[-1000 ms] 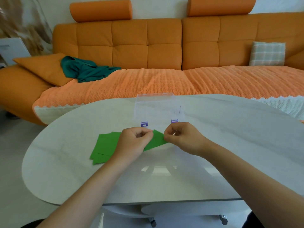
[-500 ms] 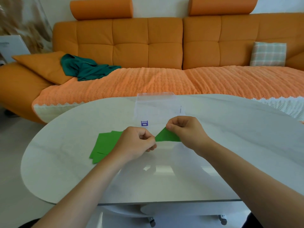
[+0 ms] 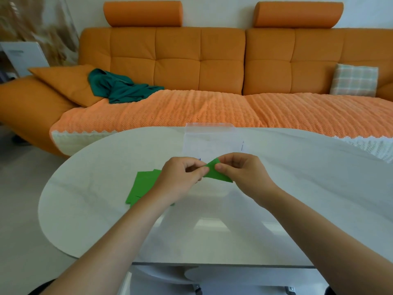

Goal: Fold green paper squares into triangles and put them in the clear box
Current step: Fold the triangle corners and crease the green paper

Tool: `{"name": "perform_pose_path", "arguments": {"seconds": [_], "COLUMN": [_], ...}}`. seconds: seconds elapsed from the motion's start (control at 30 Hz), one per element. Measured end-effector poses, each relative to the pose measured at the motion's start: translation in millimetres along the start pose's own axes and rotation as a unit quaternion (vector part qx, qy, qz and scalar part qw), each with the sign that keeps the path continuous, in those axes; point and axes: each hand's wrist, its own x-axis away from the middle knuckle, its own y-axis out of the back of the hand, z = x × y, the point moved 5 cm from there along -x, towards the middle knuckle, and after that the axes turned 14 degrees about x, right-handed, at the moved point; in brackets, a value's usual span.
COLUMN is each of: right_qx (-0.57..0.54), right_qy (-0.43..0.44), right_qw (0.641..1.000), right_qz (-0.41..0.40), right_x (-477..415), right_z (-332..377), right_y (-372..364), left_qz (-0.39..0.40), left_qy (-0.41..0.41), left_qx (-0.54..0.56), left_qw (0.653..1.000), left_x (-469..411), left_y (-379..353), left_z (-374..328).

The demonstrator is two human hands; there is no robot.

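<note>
We see a pale oval table (image 3: 102,209) with a glossy top. On it lies a loose stack of green paper squares (image 3: 142,185), partly hidden behind a forearm. Farther back stands a clear box (image 3: 209,138), apparently resting near the far edge.

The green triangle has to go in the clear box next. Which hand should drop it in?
Probably the right hand. It pinches the green triangle just in front of the clear box, while the left hand holds only a corner.
</note>
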Motion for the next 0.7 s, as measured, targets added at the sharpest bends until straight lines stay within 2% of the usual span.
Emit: {"name": "perform_pose_path", "arguments": {"seconds": [0.1,0.23,0.33,0.43,0.6,0.7], "right_qx": [0.074,0.088,0.140,0.187,0.229,0.278], "right_qy": [-0.014,-0.024,-0.024,-0.007,0.016,0.013], "right_qw": [0.997,0.996,0.989,0.981,0.973,0.961], "right_qz": [0.014,-0.001,0.029,0.047,-0.013,-0.010], "right_x": [-3.8,-16.0,-27.7,-44.4,-91.7,-120.1], "right_z": [-4.3,-6.5,-4.0,6.8,29.9,32.1], "right_y": [2.1,7.9,4.6,-2.5,1.8,0.6], "left_qz": [-0.007,0.040,0.052,0.033,-0.073,-0.083], "left_qy": [-0.018,-0.015,-0.019,-0.025,-0.035,-0.009], "left_qx": [-0.003,-0.117,-0.155,-0.166,-0.153,-0.142], "left_qw": [1.000,0.992,0.986,0.985,0.985,0.986], "left_x": [-5.1,-13.2,-21.4,-30.7,-48.8,-57.4], "left_y": [7.1,16.8,28.2,37.5,63.9,66.0], "left_z": [-1.6,2.1,1.9,0.7,11.0,26.7]}}
